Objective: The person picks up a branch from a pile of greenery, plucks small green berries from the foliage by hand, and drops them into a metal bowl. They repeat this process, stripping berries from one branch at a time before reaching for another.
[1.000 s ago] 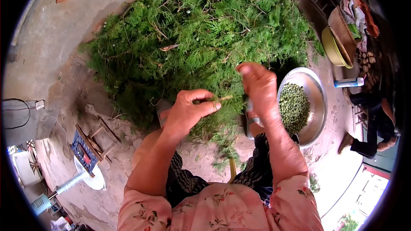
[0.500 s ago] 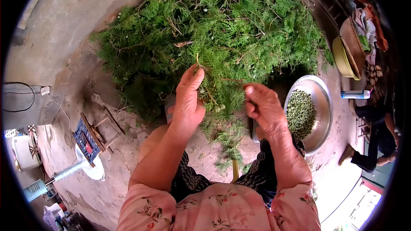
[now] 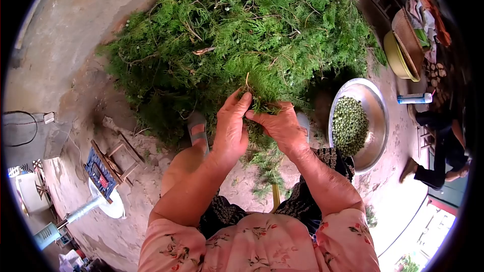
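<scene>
My left hand (image 3: 232, 130) pinches a leafy evergreen sprig (image 3: 262, 105) by its stem, whose bare end pokes up above the thumb. Close beside it, my right hand (image 3: 283, 127) has its thumb and fingers closed on the sprig's foliage, and the two thumbs nearly touch. Whatever small parts lie between the right fingertips are hidden. Just beyond both hands rises a big heap of cut evergreen branches (image 3: 242, 30). Right of my right hand stands a metal basin (image 3: 375, 136) with a pile of small green cones (image 3: 349, 126) in it.
Loose green clippings (image 3: 267, 166) lie on the floor between my legs. A small stool (image 3: 123, 158) and a white pedestal fan (image 3: 83, 211) are on the left. At the right are a yellow tub (image 3: 398, 60), a spray can (image 3: 414, 98) and a seated person (image 3: 441, 141).
My right hand has moved left and in to the sprig beside my left hand. My left hand has shifted slightly right and down, still holding the sprig. The whole view has shifted slightly.
</scene>
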The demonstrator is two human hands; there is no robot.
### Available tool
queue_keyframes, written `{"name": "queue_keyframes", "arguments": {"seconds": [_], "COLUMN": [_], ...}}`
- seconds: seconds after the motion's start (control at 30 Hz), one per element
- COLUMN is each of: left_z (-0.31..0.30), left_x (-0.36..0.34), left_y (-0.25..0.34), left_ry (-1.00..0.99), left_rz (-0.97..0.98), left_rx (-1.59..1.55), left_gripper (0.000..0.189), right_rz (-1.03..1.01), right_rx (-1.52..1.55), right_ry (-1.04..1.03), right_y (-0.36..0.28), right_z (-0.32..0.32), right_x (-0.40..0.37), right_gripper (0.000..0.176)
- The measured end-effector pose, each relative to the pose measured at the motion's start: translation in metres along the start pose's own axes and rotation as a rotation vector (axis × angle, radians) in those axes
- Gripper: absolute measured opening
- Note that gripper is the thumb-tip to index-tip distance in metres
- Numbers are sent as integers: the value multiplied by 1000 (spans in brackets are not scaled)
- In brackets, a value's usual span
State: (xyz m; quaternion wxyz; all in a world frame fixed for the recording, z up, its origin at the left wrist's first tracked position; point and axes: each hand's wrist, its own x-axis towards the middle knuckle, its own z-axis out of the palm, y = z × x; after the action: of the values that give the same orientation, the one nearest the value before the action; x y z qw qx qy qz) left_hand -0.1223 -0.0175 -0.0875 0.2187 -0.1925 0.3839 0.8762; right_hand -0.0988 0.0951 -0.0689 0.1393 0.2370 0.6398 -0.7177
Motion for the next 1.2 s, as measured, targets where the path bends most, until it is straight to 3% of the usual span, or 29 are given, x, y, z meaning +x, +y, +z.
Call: {"name": "queue_keyframes", "arguments": {"seconds": [0.03, 0.07, 0.13, 0.17, 0.2, 0.23, 0.3, 0.33, 0.37, 0.4, 0.43, 0.47, 0.5, 0.6, 0.63, 0.67, 0.73, 0.77, 0.8, 0.87, 0.9, 0.93, 0.97, 1.0, 1.1, 1.13, 1.2], "left_z": [-1, -2, 8, 12, 5, -6, -4, -7, -1, 4, 4, -2, -4, -13, -15, -16, -17, -17, -17, -16, -20, -26, -29, -30, -18, -13, -7], "left_x": [0, 1, -6, -7, -2, 7, 7, 5, 2, 1, 2, 5, 5, 10, 11, 11, 9, 9, 8, 9, 12, 17, 20, 21, 17, 14, 10], "left_y": [-2, -3, 8, 12, 15, 17, 21, 33, 46, 55, 58, 53, 49, 48, 49, 50, 54, 55, 55, 57, 55, 48, 46, 44, 41, 44, 47], "left_ry": [17, 35, 69, 106, 105, 45, 25, -49, -150, -258, -319, -383, -419, -538, -625, -628, -541, -543, -502, -418, -417, -325, -234, -230, -112, -114, -35], "left_rz": [-1, -3, -14, -22, -22, 113, 473, 713, 915, 1115, 1169, 1095, 987, 814, 758, 756, 351, 351, 279, 143, 150, 118, 90, 101, 83, 91, -71], "left_rx": [31, 61, 91, 119, 118, 149, 386, 845, 1132, 1418, 1632, 1679, 1598, 1541, 1557, 1555, 1321, 1321, 1294, 1238, 1239, 1042, 845, 846, 375, 375, 142], "left_gripper": [37, 38, 38, 38, 38, 41, 53, 66, 71, 76, 83, 82, 73, 53, 47, 47, 44, 44, 37, 22, 22, 16, 10, 10, 12, 12, 14], "right_rz": [-227, -227, 57, 56, 121, 187, 183, 179, 229, 230, 219, 211, 141, 77, -30, -28, -209, -53, -53, -140, -216, -236, -329, -420, -498, -459, -339], "right_rx": [-362, -361, -118, -119, 15, 149, 88, 26, -28, -26, 20, 65, -363, -446, -538, -538, -757, -828, -828, -488, -363, -311, -199, -82, 218, 249, 155], "right_ry": [-111, -107, -49, -49, -21, 7, -10, -30, -154, -152, -272, -393, -294, -336, -370, -367, -413, -429, -428, -390, -182, -7, 92, 188, 193, 170, 155], "right_y": [41, 35, 14, 9, 4, 0, -10, -18, -31, -31, -28, -25, -44, -52, -13, 0, 11, -21, -27, -31, -37, -51, -51, -52, -43, -40, -32], "right_z": [-20, -19, -16, -16, -16, -17, -18, -19, -24, -30, -36, -38, -29, -28, -45, -50, -55, -45, -44, -42, -36, -34, -37, -42, -50, -48, -39], "right_x": [16, 14, 10, 10, 11, 11, 8, 5, 2, 4, 7, 8, -5, -7, 17, 29, 42, 27, 23, 17, 12, 2, 3, 5, 3, 0, -3], "right_gripper": [35, 35, 38, 38, 50, 65, 61, 59, 66, 66, 60, 55, 51, 45, 41, 41, 41, 29, 29, 27, 32, 28, 23, 18, 7, 7, 7]}}
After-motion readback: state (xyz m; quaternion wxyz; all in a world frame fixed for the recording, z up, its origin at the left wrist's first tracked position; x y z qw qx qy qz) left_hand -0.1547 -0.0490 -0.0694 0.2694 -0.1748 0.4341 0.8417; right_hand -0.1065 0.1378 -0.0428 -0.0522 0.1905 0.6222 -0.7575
